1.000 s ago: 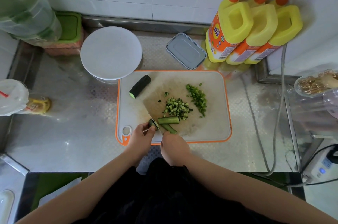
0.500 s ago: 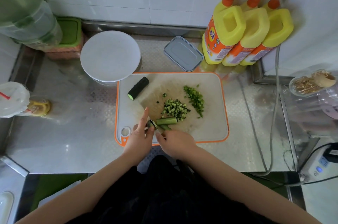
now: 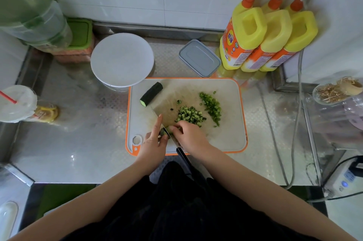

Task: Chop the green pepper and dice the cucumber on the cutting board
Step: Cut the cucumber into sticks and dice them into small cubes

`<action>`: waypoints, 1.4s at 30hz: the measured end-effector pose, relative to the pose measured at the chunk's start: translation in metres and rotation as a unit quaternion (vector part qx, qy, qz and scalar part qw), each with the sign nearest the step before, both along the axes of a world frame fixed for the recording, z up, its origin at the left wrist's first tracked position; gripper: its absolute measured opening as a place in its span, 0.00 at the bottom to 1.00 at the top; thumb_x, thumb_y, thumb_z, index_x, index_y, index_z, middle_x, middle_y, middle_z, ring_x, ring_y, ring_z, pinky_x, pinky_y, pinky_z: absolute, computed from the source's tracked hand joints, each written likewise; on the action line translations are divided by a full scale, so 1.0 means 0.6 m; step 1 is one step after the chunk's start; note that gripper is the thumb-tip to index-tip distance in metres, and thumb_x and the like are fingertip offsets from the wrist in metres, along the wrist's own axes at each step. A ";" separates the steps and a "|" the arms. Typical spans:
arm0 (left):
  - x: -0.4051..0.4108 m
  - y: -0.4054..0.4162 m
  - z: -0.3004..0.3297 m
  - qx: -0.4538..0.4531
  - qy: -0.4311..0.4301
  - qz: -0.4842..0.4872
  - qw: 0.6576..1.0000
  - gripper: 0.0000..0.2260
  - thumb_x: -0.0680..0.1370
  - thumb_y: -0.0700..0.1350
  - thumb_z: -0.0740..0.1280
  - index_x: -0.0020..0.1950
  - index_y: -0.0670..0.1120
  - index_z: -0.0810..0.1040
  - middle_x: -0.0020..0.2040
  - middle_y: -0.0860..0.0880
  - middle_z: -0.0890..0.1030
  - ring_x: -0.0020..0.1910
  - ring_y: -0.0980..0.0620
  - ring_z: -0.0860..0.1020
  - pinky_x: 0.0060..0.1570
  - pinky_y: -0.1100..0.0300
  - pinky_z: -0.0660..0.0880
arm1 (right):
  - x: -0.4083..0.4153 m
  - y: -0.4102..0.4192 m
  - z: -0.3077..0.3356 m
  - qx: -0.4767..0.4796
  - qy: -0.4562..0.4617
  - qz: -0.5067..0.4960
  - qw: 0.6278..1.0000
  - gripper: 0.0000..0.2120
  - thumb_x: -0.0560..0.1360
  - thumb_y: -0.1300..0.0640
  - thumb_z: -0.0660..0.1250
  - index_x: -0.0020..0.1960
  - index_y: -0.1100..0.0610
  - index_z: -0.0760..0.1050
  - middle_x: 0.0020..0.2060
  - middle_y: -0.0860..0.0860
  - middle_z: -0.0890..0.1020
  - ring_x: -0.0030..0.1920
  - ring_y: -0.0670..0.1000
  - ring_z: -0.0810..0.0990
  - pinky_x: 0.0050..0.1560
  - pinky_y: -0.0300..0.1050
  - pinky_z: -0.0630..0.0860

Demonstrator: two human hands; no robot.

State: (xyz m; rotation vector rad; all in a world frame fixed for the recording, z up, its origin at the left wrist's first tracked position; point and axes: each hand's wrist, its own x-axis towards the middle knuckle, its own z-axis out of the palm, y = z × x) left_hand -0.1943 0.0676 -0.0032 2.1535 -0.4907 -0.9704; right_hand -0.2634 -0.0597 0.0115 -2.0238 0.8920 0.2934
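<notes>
On the orange-rimmed cutting board (image 3: 225, 134) lie an uncut cucumber half (image 3: 151, 94), a pile of diced cucumber (image 3: 189, 115) and a pile of chopped green pepper (image 3: 211, 107). The knife (image 3: 157, 114) stands at the board's near left, and its black handle (image 3: 183, 157) sticks out free under my right wrist. My left hand (image 3: 154, 144) holds the blade, index finger straight along its back. My right hand (image 3: 189, 136) pinches the cucumber strips (image 3: 169, 128) beside the blade; the fingers hide most of them.
A white round lid (image 3: 121, 58) and a grey lidded box (image 3: 199, 57) stand behind the board. Three yellow pump bottles (image 3: 265, 40) are at the back right, a cup with a red straw (image 3: 13, 103) is at the left, and a cable (image 3: 294, 122) runs down the right.
My right hand left the knife handle and reached forward onto the cucumber strips. My left hand moved up onto the blade, index finger stretched out.
</notes>
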 end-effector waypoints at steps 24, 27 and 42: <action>0.006 0.000 -0.013 0.019 0.169 0.183 0.968 0.34 0.69 0.60 0.68 0.64 0.37 0.72 0.54 0.45 0.80 0.49 0.53 0.79 0.61 0.48 0.76 | -0.030 0.046 0.014 -0.043 0.146 0.141 0.978 0.10 0.77 0.58 0.60 0.56 0.62 0.71 0.52 0.59 0.79 0.53 0.60 0.77 0.44 0.46 0.68; 0.005 0.006 -0.024 0.019 0.158 0.161 0.974 0.34 0.66 0.64 0.66 0.60 0.39 0.76 0.47 0.43 0.80 0.48 0.48 0.80 0.60 0.48 0.76 | -0.033 0.043 0.009 -0.027 0.147 0.108 0.983 0.04 0.76 0.58 0.60 0.47 0.58 0.65 0.42 0.56 0.74 0.44 0.57 0.73 0.40 0.44 0.63; -0.004 -0.001 -0.002 0.026 0.105 0.125 0.986 0.19 0.81 0.52 0.63 0.67 0.42 0.72 0.57 0.49 0.78 0.58 0.49 0.77 0.54 0.59 0.70 | -0.064 0.049 0.080 -0.136 0.082 0.142 0.977 0.16 0.83 0.54 0.51 0.62 0.61 0.71 0.48 0.61 0.81 0.49 0.62 0.79 0.42 0.49 0.68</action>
